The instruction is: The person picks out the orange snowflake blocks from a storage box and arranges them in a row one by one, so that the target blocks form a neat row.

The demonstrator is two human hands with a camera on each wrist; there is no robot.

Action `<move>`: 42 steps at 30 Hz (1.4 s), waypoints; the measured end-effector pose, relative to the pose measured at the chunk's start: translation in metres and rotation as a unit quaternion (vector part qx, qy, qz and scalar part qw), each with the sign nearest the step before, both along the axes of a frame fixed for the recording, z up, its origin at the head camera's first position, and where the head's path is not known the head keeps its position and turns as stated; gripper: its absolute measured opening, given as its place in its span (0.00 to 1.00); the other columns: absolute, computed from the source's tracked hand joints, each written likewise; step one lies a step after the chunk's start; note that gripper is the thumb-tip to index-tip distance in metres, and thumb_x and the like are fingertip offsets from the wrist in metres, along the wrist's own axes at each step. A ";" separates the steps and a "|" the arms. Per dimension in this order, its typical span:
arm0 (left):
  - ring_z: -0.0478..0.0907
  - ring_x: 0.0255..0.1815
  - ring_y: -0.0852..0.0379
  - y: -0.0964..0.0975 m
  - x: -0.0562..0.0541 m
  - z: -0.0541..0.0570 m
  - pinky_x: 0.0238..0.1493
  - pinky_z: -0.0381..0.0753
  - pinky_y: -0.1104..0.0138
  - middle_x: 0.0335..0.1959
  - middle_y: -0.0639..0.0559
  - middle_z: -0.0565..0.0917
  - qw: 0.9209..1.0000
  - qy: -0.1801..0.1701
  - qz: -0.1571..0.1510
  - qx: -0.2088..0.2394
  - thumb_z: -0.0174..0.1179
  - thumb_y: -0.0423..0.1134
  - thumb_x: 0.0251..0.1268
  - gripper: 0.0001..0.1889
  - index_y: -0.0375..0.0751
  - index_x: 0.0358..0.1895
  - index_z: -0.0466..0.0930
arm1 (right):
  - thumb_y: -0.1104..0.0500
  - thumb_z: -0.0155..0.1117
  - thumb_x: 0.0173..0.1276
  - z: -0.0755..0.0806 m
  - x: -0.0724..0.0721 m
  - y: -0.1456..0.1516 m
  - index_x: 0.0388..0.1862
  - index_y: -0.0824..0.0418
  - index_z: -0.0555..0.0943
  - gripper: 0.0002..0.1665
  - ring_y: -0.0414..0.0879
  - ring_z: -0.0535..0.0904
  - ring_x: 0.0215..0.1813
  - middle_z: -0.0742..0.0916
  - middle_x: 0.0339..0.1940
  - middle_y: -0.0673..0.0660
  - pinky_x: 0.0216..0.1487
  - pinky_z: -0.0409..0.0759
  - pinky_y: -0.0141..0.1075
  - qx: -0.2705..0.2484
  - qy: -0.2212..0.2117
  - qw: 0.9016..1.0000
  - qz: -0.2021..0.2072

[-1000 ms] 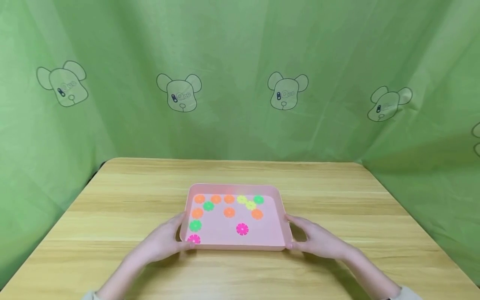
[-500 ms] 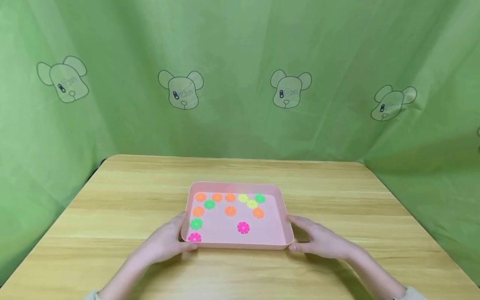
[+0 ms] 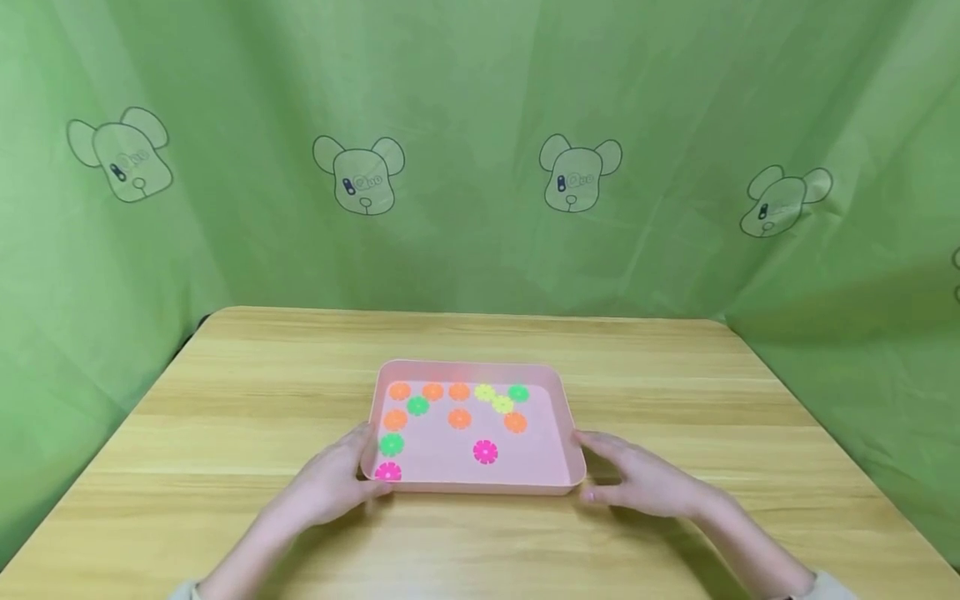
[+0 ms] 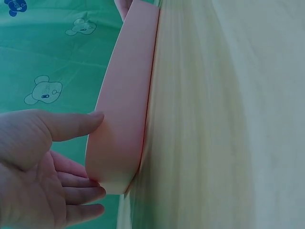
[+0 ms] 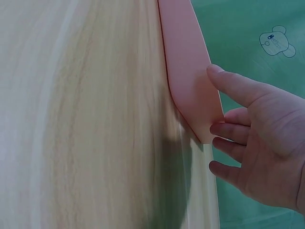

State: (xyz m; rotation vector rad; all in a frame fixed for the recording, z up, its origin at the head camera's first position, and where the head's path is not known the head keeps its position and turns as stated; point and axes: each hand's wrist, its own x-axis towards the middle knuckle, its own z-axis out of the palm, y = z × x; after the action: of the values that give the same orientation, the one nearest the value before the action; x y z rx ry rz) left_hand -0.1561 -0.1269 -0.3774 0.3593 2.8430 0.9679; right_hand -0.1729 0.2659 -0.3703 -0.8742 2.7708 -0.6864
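Note:
In the head view a shallow pink rectangular tray [image 3: 525, 467] lies on the wooden table. Several notched plastic discs are spread over its floor, among them an orange disc [image 3: 460, 419], a green disc [image 3: 392, 444], a yellow disc [image 3: 503, 404] and a pink disc [image 3: 485, 452]. My left hand [image 3: 333, 479] holds the tray's near left corner, thumb on the front wall and fingers along the side. At the opposite corner my right hand [image 3: 648, 479] has loose, spread fingers, fingertips at the side wall and the thumb just off the front corner.
The wooden table [image 3: 225, 400] extends around the tray on all sides. A green curtain [image 3: 465, 83] printed with bear heads hangs behind the table and along both sides.
My right thumb has eased slightly away from the tray's front corner. The left hand and the discs keep their places, while the head view has shifted a little.

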 end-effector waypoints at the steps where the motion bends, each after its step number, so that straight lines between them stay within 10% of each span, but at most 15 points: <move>1: 0.57 0.67 0.37 0.001 0.000 0.000 0.65 0.57 0.47 0.67 0.31 0.60 1.000 -0.002 0.002 -0.002 0.67 0.46 0.53 0.44 0.24 0.66 0.56 | 0.42 0.63 0.60 0.000 0.000 0.000 0.66 0.73 0.62 0.47 0.64 0.64 0.65 0.70 0.64 0.70 0.61 0.62 0.59 -0.002 0.002 1.000 -0.001; 21: 0.68 0.61 0.43 0.007 0.003 0.000 0.60 0.66 0.47 0.62 0.40 0.71 0.999 0.010 -0.001 0.042 0.69 0.44 0.49 0.43 0.33 0.68 0.60 | 0.46 0.64 0.60 0.002 0.002 0.005 0.63 0.73 0.66 0.42 0.63 0.68 0.62 0.74 0.62 0.67 0.59 0.66 0.58 -0.025 0.014 0.999 -0.028; 30: 0.58 0.67 0.39 0.006 -0.010 -0.005 0.66 0.55 0.46 0.68 0.35 0.61 0.995 -0.007 -0.004 0.102 0.72 0.43 0.44 0.50 0.30 0.70 0.53 | 0.61 0.63 0.62 0.017 -0.045 -0.022 0.58 0.75 0.71 0.28 0.58 0.77 0.52 0.81 0.51 0.67 0.51 0.78 0.43 -0.178 -0.033 0.974 -0.135; 42: 0.54 0.69 0.37 0.007 -0.011 -0.005 0.67 0.53 0.47 0.69 0.31 0.57 0.996 -0.012 -0.001 0.085 0.72 0.40 0.43 0.51 0.24 0.68 0.50 | 0.62 0.67 0.58 0.016 -0.102 -0.059 0.52 0.72 0.77 0.24 0.46 0.80 0.41 0.85 0.37 0.56 0.46 0.79 0.37 -0.134 -0.138 0.973 -0.125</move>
State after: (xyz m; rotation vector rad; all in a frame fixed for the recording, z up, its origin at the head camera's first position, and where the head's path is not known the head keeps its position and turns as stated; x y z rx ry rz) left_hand -0.1671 -0.1200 -0.3822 0.3655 2.7458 1.2081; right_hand -0.2748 0.2073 -0.3545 -0.4263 2.5930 -1.1489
